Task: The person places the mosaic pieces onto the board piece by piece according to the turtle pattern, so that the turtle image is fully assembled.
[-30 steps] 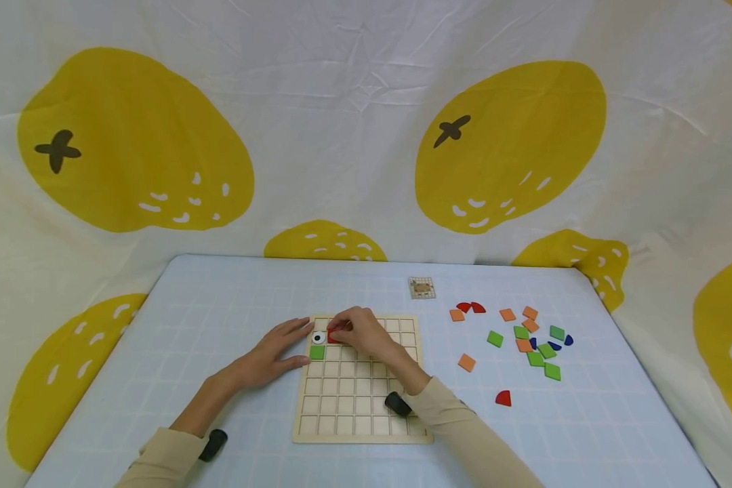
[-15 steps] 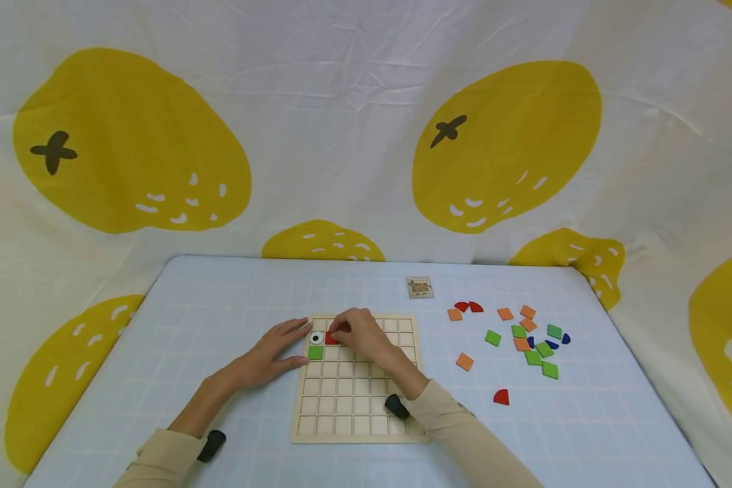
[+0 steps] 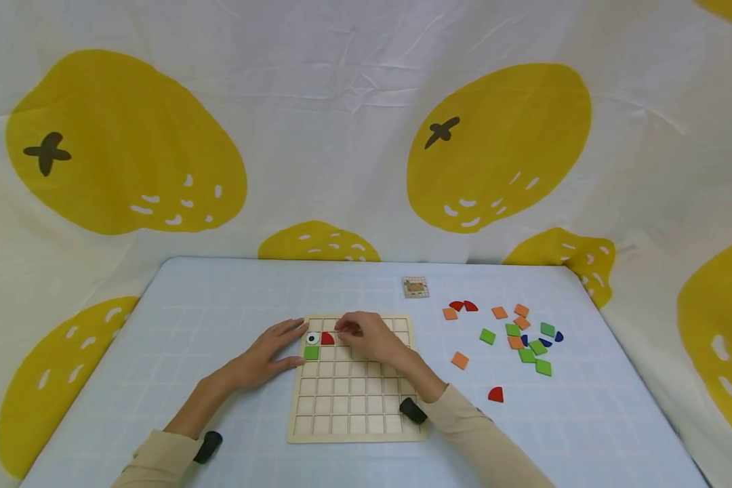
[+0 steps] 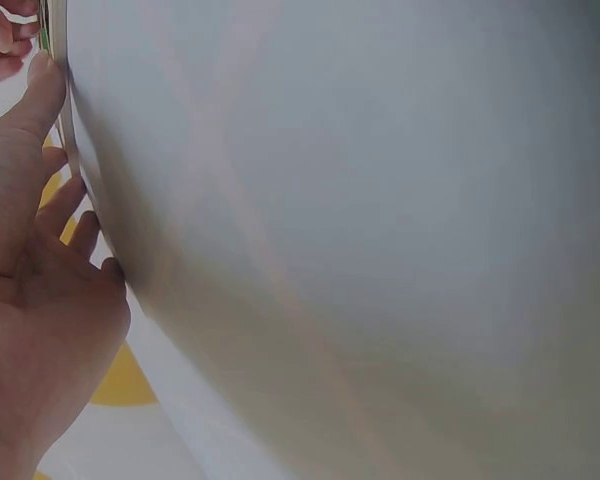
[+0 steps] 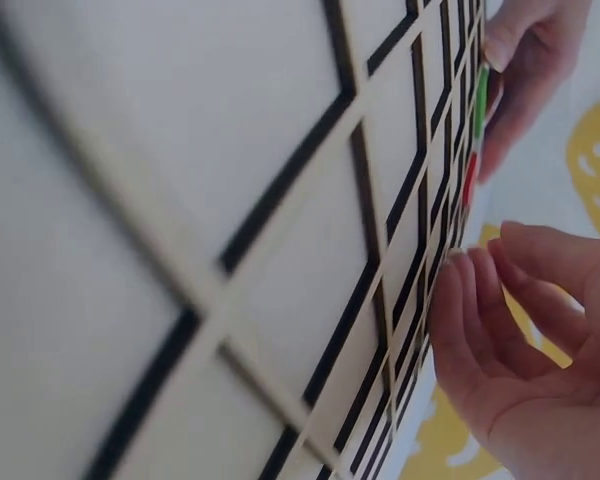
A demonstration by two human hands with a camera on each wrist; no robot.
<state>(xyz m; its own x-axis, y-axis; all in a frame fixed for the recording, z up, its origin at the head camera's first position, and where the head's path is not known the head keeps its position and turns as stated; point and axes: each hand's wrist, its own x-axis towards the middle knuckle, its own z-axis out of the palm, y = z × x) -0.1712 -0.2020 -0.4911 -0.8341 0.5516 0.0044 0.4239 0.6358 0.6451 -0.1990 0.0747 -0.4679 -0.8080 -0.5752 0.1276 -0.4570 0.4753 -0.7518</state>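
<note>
A wooden grid board lies flat on the table. Near its upper left corner sit a white eye tile, a red quarter-circle tile to the right of it, and a green square tile below the eye. My left hand rests with fingers extended against the board's left edge; the left wrist view shows its thumb and fingers along that edge. Just right of the red tile, my right hand hovers over the grid. In the right wrist view its thumb and fingers are loosely bent, apart, with nothing between them.
Loose orange, green and dark blue pieces are scattered to the right, with red quarter-circles among them. A small picture card lies behind the board. A fruit-print cloth hangs behind the table.
My right hand has let go of the red quarter-circle tile and drawn slightly right, uncovering it in its cell. My left hand stays at the board's edge. The head view has shifted a little.
</note>
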